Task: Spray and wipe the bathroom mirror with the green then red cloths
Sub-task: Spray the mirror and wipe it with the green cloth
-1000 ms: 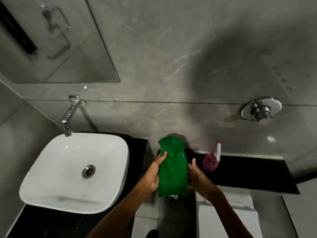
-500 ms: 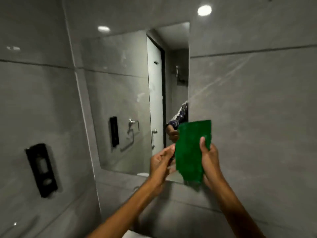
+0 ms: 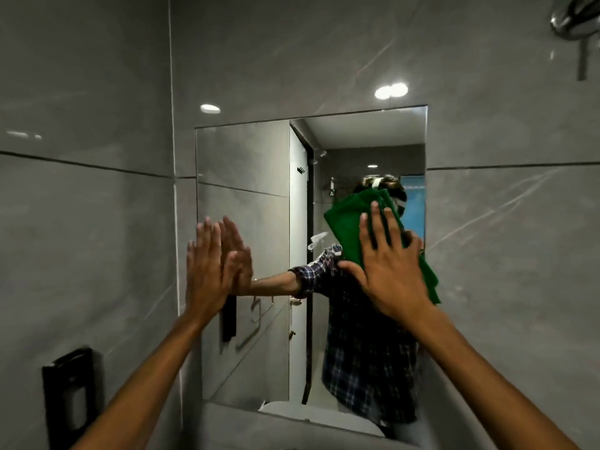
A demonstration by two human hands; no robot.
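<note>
Dispenser (image 3: 69, 394): black, mounted low on the grey tiled side wall at far left, well apart from the glass.
Side wall (image 3: 84, 206): grey marbled tile, dark grout line running across at mid height, corner seam just left of the mirror.
Left hand (image 3: 207, 271): fully spread, fingers straight and pointing up, palm laid flat against the mirror's left edge; holding nothing; meeting its own reflection palm to palm.
Mirror (image 3: 243, 196): rectangular, frameless, set flat in the back wall; reflecting a white door, a dark door frame, grey tile and a person in a plaid shirt.
Smear (image 3: 316, 240): pale whitish streak on the glass near the middle, between the two hands, just left of the green cloth.
Green cloth (image 3: 350, 222): folded, pressed against the right half of the mirror, lower end hanging past the right edge of the glass.
Right hand (image 3: 389, 267): fingers splayed wide, palm flat on the green cloth, pinning it to the glass; thumb stretched out to the left.
Back wall (image 3: 503, 238): grey tile right of the mirror, bright ceiling-light reflections above.
Chrome fitting (image 3: 574, 17): top right corner, partly cut off by the frame.
</note>
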